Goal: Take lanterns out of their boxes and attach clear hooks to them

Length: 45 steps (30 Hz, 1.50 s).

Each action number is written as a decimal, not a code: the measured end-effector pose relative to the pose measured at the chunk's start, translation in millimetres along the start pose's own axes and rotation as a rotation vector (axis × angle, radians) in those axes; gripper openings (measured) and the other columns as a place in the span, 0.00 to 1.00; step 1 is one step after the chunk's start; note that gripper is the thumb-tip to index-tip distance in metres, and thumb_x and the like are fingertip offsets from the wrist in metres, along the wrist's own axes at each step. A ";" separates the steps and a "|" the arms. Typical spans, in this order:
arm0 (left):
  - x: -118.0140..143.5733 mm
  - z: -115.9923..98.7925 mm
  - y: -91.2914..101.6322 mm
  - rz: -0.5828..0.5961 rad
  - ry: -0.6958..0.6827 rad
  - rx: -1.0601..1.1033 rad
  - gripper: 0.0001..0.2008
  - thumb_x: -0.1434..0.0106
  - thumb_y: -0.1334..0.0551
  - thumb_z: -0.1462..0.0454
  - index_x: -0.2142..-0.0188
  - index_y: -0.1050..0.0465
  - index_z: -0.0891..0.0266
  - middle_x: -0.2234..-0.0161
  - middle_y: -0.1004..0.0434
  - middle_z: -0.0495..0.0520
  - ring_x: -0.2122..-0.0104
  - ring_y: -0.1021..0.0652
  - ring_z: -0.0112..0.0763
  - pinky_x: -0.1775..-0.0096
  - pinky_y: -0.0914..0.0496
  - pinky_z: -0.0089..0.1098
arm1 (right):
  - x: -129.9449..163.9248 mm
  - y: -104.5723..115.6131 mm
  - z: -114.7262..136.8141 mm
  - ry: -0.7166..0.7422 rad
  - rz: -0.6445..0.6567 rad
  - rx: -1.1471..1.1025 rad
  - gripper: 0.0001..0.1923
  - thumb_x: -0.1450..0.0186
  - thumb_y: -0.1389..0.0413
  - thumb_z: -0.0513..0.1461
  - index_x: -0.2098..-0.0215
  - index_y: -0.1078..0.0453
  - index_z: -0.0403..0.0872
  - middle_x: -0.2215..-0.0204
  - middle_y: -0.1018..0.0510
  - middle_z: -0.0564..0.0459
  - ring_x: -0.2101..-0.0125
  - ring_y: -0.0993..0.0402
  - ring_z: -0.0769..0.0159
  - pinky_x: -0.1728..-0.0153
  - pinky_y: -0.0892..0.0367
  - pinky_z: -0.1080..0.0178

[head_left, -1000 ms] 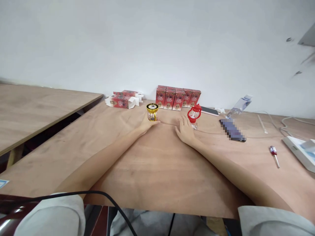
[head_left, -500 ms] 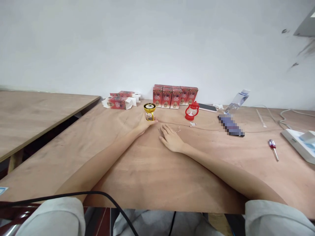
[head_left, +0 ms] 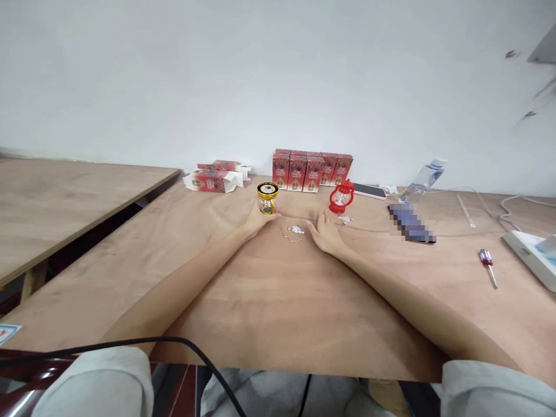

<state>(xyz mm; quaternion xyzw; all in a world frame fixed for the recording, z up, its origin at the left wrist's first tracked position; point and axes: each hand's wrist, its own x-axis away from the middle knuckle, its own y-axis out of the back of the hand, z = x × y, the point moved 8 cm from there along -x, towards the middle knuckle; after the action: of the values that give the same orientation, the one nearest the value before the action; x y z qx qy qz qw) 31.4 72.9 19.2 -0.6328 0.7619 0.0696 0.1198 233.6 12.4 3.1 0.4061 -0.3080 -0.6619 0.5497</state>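
My left hand (head_left: 256, 221) is closed around the lower part of a small gold lantern (head_left: 266, 206), its thumb stretched out to the right. The lantern's round dark-rimmed end faces up; some of my fingers are hidden. On the table between my hands lies a small white part (head_left: 297, 230) with a thin wire trailing from it. My right hand (head_left: 326, 236) is open, fingers apart and holding nothing, just right of that part. Beyond it a red lantern (head_left: 341, 198) stands upright, with another small white part (head_left: 346, 220) in front.
Several red printed boxes (head_left: 295, 172) stand by the wall, with opened boxes (head_left: 212, 180) lying to their left. Rightward are a white-edged phone (head_left: 369, 190), a tilted clear bottle (head_left: 423, 179), a pixelated dark object (head_left: 410, 223), a screwdriver (head_left: 488, 267) and a white power strip (head_left: 527, 255).
My right hand has moved right, off the white part and wire, which now show on the table. My left hand stays on the gold lantern. The view has shifted slightly.
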 end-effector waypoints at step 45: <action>9.0 -30.3 -23.7 0.114 -0.313 -0.363 0.32 0.63 0.27 0.62 0.62 0.43 0.59 0.61 0.35 0.50 0.57 0.31 0.38 0.52 0.36 0.35 | 11.1 4.2 46.1 0.419 -0.036 0.102 0.07 0.38 0.45 0.41 0.66 0.28 0.46 0.65 0.23 0.48 0.61 0.36 0.59 0.61 0.45 0.58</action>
<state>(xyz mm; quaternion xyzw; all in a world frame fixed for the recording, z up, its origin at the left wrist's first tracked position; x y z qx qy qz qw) 50.2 52.1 46.9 -0.5814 0.7436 0.3091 0.1166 194.5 -1.1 26.6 0.5675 -0.2126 -0.5561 0.5688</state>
